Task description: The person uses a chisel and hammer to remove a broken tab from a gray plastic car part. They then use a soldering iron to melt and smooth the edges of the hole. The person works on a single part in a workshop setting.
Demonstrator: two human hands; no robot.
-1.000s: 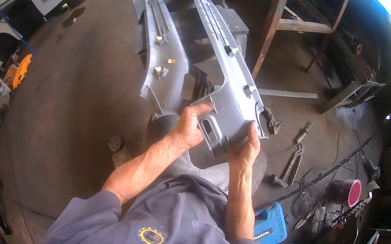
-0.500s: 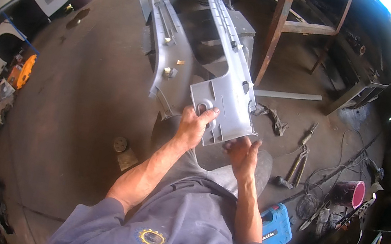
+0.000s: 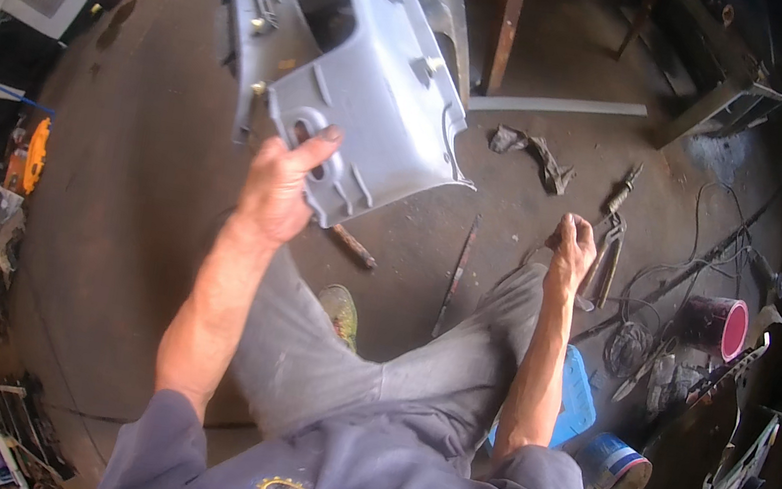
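Observation:
In my left hand (image 3: 280, 189) is the near edge of a grey plastic trim panel (image 3: 386, 107), with the thumb over its top beside an oval opening. The panel is tilted, and its long far arm runs out of the picture's upper edge. Behind it to the left stands a second grey trim panel (image 3: 254, 27) with small clips. My right hand (image 3: 572, 246) is apart from the panel, over my right knee. Its fingers are curled together; whatever they hold is too small to make out. Nearest to it on the floor lie long-handled pliers (image 3: 609, 262).
A crumpled rag (image 3: 538, 155) and a flat grey strip (image 3: 563, 106) lie ahead on the right. Farther right are a metal bench (image 3: 725, 107), tangled cable (image 3: 634, 347) and a pink-mouthed bucket (image 3: 714, 326). By my right arm stand a blue case (image 3: 574, 404) and a tin (image 3: 618, 474).
My left hand has moved left and up with the panel, which has turned. My right hand has left the panel's lower edge and moved right, its fingers now curled. My view has shifted.

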